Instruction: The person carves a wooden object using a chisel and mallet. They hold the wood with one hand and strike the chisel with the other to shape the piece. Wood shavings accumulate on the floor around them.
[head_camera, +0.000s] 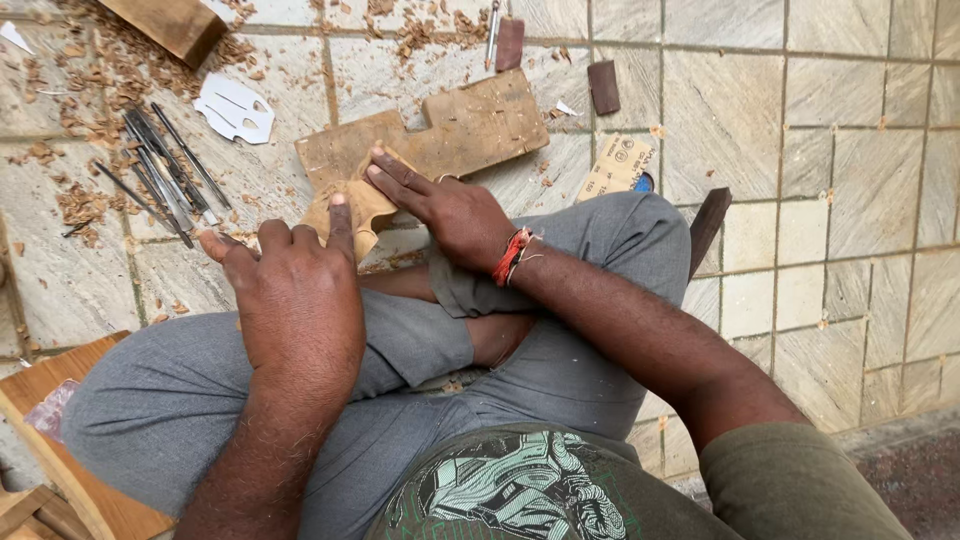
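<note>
Pale stone floor tiles (830, 150), laid in squares with dark joints, fill the view from above, with wood shavings (90, 70) strewn thickly at the upper left. A person sits cross-legged on this floor in grey trousers.

A row of thin metal carving tools (165, 170) lies on the tiles beside a white paper template (235, 108). A wooden block (170, 22) is cut off by the top edge, and a wooden stool or frame (60, 440) by the lower left corner.

A flat, light brown wooden board (450, 135) with a cut-out outline lies on the floor just ahead of the knees; its near end is hidden by the hands. The left hand (295, 290) is curled, thumb pressed on the board's near edge; whether it grips anything cannot be told. The right hand (450, 210), with a red thread at its wrist, lies flat, fingers spread on the wood.
</note>
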